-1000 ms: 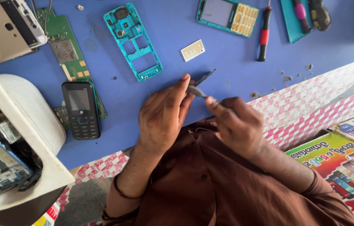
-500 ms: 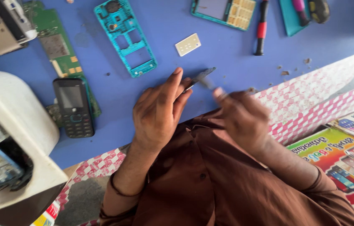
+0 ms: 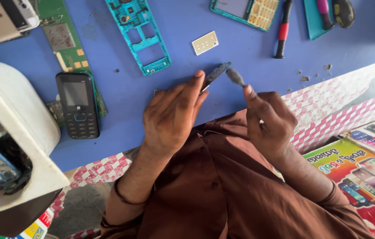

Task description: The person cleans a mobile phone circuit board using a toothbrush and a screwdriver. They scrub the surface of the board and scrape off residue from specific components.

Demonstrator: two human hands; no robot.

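Observation:
My left hand point(image 3: 172, 117) pinches a small dark flat phone part point(image 3: 216, 73) between thumb and fingers, its tip sticking out above the blue work mat point(image 3: 121, 97). My right hand point(image 3: 269, 121) is closed around a small brush whose grey tip point(image 3: 235, 77) touches the end of that part. Both hands hover just above my brown shirt at the mat's near edge.
On the mat lie a black keypad phone point(image 3: 77, 104), a green circuit board point(image 3: 65, 42), a teal phone frame point(image 3: 141, 37), a teal front cover with keypad point(image 3: 245, 12), a small white keypad piece point(image 3: 205, 43), a red-handled screwdriver point(image 3: 282, 28). A white box point(image 3: 15, 146) stands left; printed posters point(image 3: 364, 163) lie right.
The view has shifted a little. My right hand has moved its brush tip back against the dark part; my left hand keeps holding the part in the same place.

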